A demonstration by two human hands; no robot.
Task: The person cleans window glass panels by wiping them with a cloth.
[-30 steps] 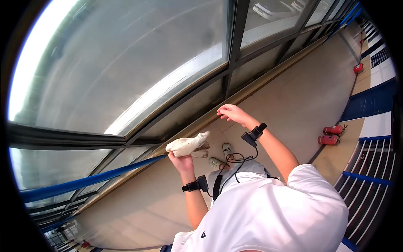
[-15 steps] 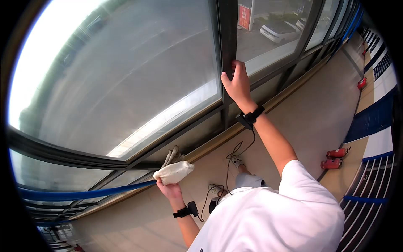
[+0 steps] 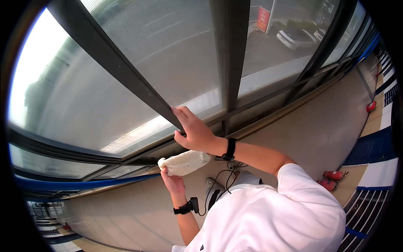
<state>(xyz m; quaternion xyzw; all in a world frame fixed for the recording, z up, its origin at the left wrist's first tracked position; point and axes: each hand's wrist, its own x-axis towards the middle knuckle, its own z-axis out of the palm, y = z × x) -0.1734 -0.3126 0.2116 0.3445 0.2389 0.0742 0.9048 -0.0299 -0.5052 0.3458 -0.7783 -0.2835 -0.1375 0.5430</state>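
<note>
1. Over on the left, a blue rail (image 3: 84,185) runs low along the glazing, with a broad window pane (image 3: 79,105) rising above it.
2. A dark window frame (image 3: 121,69) cuts down across the glass at a slant, its lower end meeting the person's right hand.
3. The left hand (image 3: 173,183) is raised just beside the near end of the rail, its fingers grasping one end of an off-white cloth bundle (image 3: 184,164). The bundle is held up off the floor and stretches rightward from the thumb. A black wristband (image 3: 183,208) circles this wrist.
4. The right hand (image 3: 195,131) is up at the window frame, fingers bent against its edge and thumb spread lower down; from here I cannot tell whether they close around it. The bundle's other end shows just below this hand, though I cannot make out whether the two touch.
5. Underneath, a black cable (image 3: 227,179) loops in front of the person's white shirt (image 3: 273,210), near the shoes on the pale floor (image 3: 302,113).
6. Further along, a dark post (image 3: 232,63) divides the glazing, and through the glass I see a red sign (image 3: 263,19) and a white car (image 3: 296,39).
7. At far right, two red fire extinguishers (image 3: 333,175) sit side by side, near some white bars (image 3: 369,210).
</note>
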